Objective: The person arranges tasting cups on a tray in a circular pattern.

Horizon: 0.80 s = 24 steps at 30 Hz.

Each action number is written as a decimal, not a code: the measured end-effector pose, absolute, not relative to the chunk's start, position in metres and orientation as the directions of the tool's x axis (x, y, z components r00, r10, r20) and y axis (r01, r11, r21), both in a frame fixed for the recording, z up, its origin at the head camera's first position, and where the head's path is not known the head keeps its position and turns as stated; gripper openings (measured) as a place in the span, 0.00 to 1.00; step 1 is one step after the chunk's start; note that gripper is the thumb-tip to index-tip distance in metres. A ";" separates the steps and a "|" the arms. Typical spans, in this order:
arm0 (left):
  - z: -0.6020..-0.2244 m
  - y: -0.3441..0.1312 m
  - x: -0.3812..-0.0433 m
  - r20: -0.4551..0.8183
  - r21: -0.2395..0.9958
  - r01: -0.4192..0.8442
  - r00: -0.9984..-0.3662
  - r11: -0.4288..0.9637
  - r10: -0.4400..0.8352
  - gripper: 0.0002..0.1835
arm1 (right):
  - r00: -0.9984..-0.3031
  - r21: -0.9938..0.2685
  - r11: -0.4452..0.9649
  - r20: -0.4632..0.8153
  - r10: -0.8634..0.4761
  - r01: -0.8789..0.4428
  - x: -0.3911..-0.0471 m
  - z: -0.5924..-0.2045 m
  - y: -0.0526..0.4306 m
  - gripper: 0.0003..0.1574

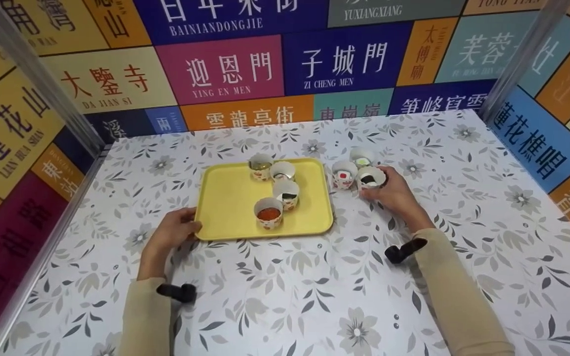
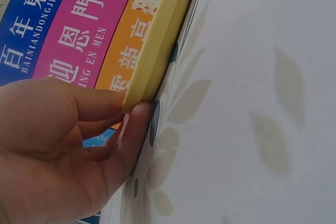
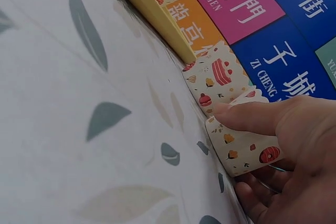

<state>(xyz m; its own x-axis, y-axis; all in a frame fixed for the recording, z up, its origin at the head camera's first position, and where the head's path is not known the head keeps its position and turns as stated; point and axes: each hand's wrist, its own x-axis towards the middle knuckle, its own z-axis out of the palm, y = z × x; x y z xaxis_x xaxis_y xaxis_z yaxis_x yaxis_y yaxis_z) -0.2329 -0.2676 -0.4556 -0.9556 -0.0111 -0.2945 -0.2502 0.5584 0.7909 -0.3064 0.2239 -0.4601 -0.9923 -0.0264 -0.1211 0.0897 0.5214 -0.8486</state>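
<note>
At its near left corner, a yellow tray (image 1: 225, 207) is pinched by my left hand (image 1: 170, 230). The left wrist view shows the tray's rim (image 2: 157, 45) between the fingers (image 2: 97, 103). To the right of the tray, my right hand (image 1: 395, 190) grips a printed paper cup (image 1: 370, 184) with something dark inside. Its thumb (image 3: 247, 116) presses the near side of that cup (image 3: 239, 148). Beside it stand a paper cup with a red-and-white item (image 1: 343, 179) and a paper cup with something pale green (image 1: 360, 157). All three are on the table.
On the tray's right half stand a cup with orange-red contents (image 1: 268, 217), a cup with dark contents (image 1: 286, 190), a cup with pale contents (image 1: 283, 172) and a cup with yellowish-green contents (image 1: 261, 170). Lettered panels (image 1: 225, 69) wall the floral-covered table (image 1: 285, 296).
</note>
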 end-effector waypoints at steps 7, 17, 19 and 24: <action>-0.455 -0.266 -0.231 -0.299 0.789 -0.256 -0.954 0.559 -0.015 0.29 | -0.991 -0.846 0.519 -0.135 0.005 0.118 -0.302 -0.453 0.223 0.47; -0.454 -0.266 -0.231 -0.270 0.796 -0.230 -0.963 0.560 -0.012 0.28 | -0.980 -0.838 0.511 -0.193 0.050 0.191 -0.297 -0.436 0.222 0.48; -0.454 -0.266 -0.231 -0.270 0.796 -0.230 -0.963 0.559 -0.012 0.28 | -0.978 -0.833 0.515 -0.200 0.058 0.201 -0.296 -0.432 0.221 0.48; -0.454 -0.266 -0.231 -0.292 0.785 -0.255 -0.956 0.565 -0.025 0.29 | -0.980 -0.836 0.513 -0.185 0.068 0.193 -0.295 -0.422 0.214 0.48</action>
<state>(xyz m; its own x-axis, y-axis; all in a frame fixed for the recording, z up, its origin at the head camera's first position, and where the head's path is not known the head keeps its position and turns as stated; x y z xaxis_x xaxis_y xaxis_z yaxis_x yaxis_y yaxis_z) -0.2314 -0.2660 -0.4541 -0.9560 -0.0250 -0.2924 -0.2549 0.5650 0.7847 -0.2954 0.2141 -0.4215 -0.9804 0.0680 -0.1851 0.1935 0.5128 -0.8364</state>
